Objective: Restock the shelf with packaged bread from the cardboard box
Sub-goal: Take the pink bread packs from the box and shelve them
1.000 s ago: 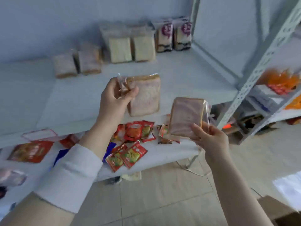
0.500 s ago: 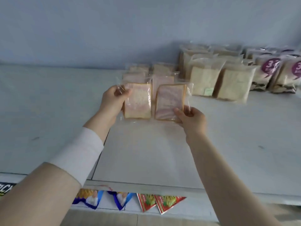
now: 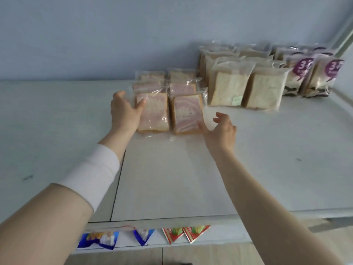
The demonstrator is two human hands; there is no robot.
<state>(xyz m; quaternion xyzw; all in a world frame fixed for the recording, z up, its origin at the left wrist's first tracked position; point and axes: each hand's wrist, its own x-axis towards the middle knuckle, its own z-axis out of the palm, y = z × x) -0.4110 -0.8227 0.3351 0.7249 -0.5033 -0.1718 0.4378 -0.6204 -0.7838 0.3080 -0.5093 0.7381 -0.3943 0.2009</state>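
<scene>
Head view: a person stands at the white shelf (image 3: 172,178), both arms stretched fwd over it. The left hand (image 3: 124,111) grips the left pink-swirl pack (image 3: 154,113): the thumb lies on the front face and the other fingers go round the left edge of the wrapper. This pack stands upright on the shelf, approx. mid-width and toward the back. Just beside it on the right stands the right pink-swirl pack (image 3: 188,113), also upright, the two nearly touching.

The right hand (image 3: 221,131) is spread, fingers relaxed, holding nothing. Its thumb tip is at the lower right corner of the right pink-swirl pack, but I cannot tell if it touches the wrapper or is only very near.

Behind these two, more pink-swirl packs (image 3: 150,86) stand in two short rows, going back to the blue-grey wall (image 3: 114,35). To the right, close by, are the pale bread packs (image 3: 229,88), taller, also in rows. Further right are the purple-label packs (image 3: 322,77), near the upright post (image 3: 345,35) at the frame edge.

The left forearm wears a white sleeve (image 3: 91,180); the right forearm is bare.

Under the shelf's front edge a lower shelf (image 3: 162,243) shows a little, w/ blue packets (image 3: 99,240) and red packets (image 3: 183,233) peeking out; their print is too blurred to read.
</scene>
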